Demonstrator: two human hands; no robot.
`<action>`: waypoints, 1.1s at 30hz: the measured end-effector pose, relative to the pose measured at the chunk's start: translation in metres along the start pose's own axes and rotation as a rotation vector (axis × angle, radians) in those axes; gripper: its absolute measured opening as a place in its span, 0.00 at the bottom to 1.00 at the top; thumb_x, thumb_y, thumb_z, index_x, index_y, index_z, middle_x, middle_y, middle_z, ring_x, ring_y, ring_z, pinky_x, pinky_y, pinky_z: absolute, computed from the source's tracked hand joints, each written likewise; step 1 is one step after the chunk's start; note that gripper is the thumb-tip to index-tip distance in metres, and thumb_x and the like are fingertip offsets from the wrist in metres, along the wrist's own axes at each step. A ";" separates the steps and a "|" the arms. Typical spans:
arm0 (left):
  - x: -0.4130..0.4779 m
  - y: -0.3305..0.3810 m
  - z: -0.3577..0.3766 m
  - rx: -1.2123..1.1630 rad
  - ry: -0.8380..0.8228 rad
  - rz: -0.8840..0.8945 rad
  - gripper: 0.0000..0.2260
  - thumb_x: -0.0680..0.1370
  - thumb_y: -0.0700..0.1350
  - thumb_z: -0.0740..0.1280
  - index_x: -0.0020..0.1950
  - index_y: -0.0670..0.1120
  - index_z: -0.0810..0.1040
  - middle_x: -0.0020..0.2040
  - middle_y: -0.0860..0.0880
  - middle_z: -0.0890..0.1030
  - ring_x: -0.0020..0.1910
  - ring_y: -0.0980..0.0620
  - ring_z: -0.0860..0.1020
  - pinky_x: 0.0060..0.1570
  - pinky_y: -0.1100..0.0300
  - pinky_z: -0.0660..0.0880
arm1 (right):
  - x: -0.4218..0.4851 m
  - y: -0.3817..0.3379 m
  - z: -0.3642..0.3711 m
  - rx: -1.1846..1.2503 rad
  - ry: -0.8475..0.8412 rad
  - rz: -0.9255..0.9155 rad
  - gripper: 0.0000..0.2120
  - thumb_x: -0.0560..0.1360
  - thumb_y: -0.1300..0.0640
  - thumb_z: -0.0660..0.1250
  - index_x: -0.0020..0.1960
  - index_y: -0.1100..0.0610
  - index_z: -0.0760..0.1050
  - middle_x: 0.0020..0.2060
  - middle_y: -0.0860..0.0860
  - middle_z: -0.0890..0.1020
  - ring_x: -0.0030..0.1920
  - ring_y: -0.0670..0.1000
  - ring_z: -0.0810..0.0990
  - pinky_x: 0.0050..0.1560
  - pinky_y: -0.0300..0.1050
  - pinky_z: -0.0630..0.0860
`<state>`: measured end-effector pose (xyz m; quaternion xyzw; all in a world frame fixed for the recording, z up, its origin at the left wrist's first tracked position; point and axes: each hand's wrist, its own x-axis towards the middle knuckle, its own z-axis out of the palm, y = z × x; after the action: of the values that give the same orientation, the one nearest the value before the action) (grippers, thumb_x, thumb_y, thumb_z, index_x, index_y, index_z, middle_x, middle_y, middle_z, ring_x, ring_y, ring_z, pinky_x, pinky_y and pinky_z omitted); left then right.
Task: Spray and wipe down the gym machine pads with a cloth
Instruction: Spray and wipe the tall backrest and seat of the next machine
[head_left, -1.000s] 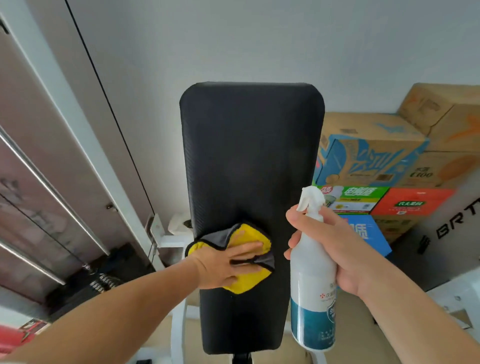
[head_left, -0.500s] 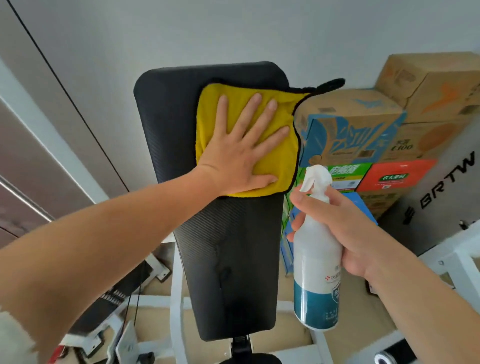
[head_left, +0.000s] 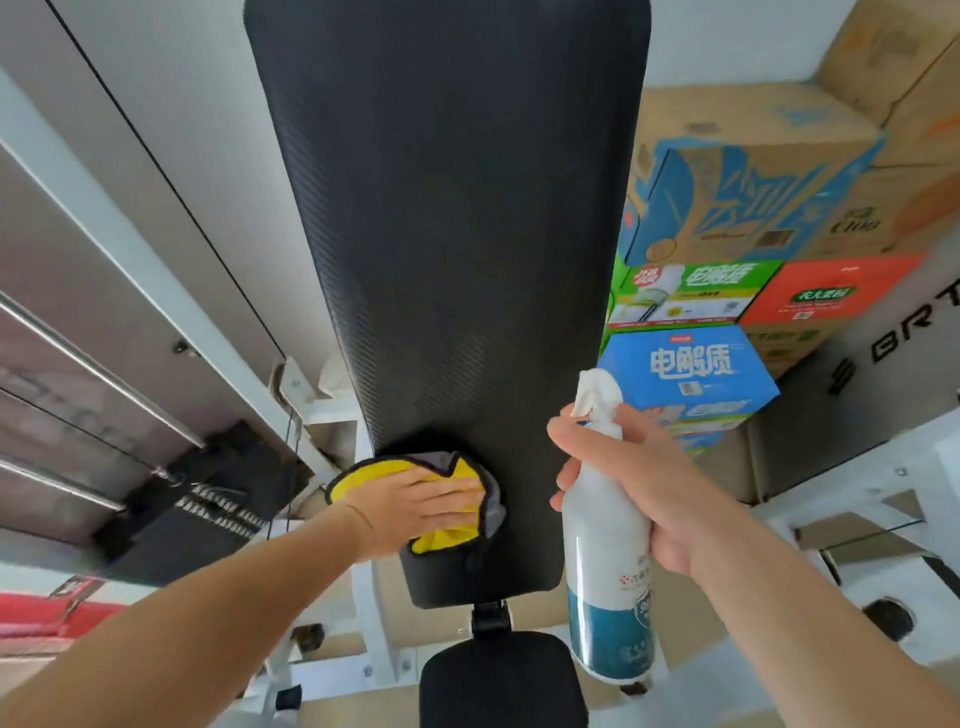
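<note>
Head view: the left hand (head_left: 415, 506) lies flat, fingers straight, pressing the bunched yellow cloth (head_left: 451, 536) against the lower left edge of the black back pad (head_left: 457, 234). Nothing pinches the cloth, so a hard stroke past that edge could let it slip free and fall. The right hand (head_left: 641, 483) has its grip curled round the spray bottle (head_left: 602, 566), held just beside the pad, a finger apparently on the trigger. A stray squeeze could wet the cardboard boxes (head_left: 727, 208) behind.

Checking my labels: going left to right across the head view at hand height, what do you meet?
Black weight stack → yellow cloth under the left hand → spray bottle held by the right hand → white frame.
</note>
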<state>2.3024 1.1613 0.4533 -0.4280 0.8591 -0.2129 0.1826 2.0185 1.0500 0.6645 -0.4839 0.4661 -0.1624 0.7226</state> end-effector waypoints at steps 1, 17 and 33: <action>-0.016 -0.004 0.004 -0.025 -0.014 0.018 0.51 0.77 0.44 0.69 0.82 0.50 0.30 0.82 0.49 0.29 0.83 0.49 0.36 0.76 0.49 0.55 | 0.001 0.005 0.005 -0.012 -0.006 0.015 0.27 0.64 0.43 0.83 0.59 0.52 0.80 0.37 0.58 0.85 0.39 0.60 0.86 0.44 0.54 0.85; 0.027 -0.168 -0.148 0.123 0.539 -0.709 0.23 0.86 0.56 0.56 0.79 0.48 0.70 0.81 0.41 0.66 0.80 0.37 0.62 0.78 0.32 0.54 | 0.032 0.106 0.065 -0.116 -0.018 0.194 0.27 0.70 0.41 0.84 0.64 0.44 0.79 0.42 0.58 0.88 0.41 0.58 0.88 0.53 0.62 0.88; 0.029 -0.165 -0.147 0.141 0.501 -0.726 0.22 0.86 0.56 0.56 0.77 0.47 0.72 0.80 0.41 0.67 0.80 0.36 0.62 0.78 0.32 0.51 | 0.062 0.128 0.083 -0.115 0.006 0.116 0.23 0.73 0.40 0.81 0.63 0.44 0.77 0.47 0.59 0.89 0.41 0.53 0.88 0.38 0.43 0.85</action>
<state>2.3218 1.0792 0.6594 -0.6235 0.6544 -0.4183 -0.0893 2.0915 1.1139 0.5315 -0.4966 0.5040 -0.0948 0.7003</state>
